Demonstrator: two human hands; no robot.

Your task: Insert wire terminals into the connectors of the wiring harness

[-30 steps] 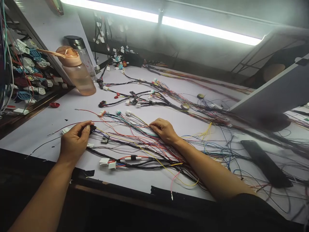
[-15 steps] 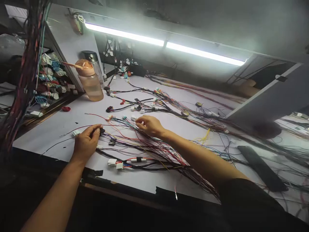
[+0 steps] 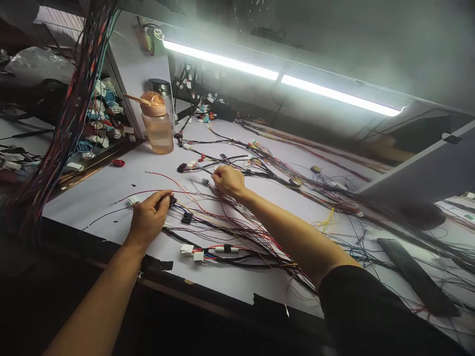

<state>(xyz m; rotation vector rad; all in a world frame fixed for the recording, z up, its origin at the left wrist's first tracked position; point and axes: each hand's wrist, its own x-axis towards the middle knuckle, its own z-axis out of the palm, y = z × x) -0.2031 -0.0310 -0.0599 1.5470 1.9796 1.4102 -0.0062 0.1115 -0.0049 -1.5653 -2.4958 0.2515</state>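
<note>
My left hand (image 3: 148,220) pinches a small black connector (image 3: 171,200) near the table's (image 3: 230,277) front edge, fingers closed around it. My right hand (image 3: 227,179) reaches farther back, fingertips closed on a thin wire end among the loose wire harness (image 3: 237,232). I judge these wires light, limp and tangle-prone, so hold them at the rigid connector bodies, not the strands.

A long strip light (image 3: 282,76) glows above the white workbench (image 3: 111,185).
</note>
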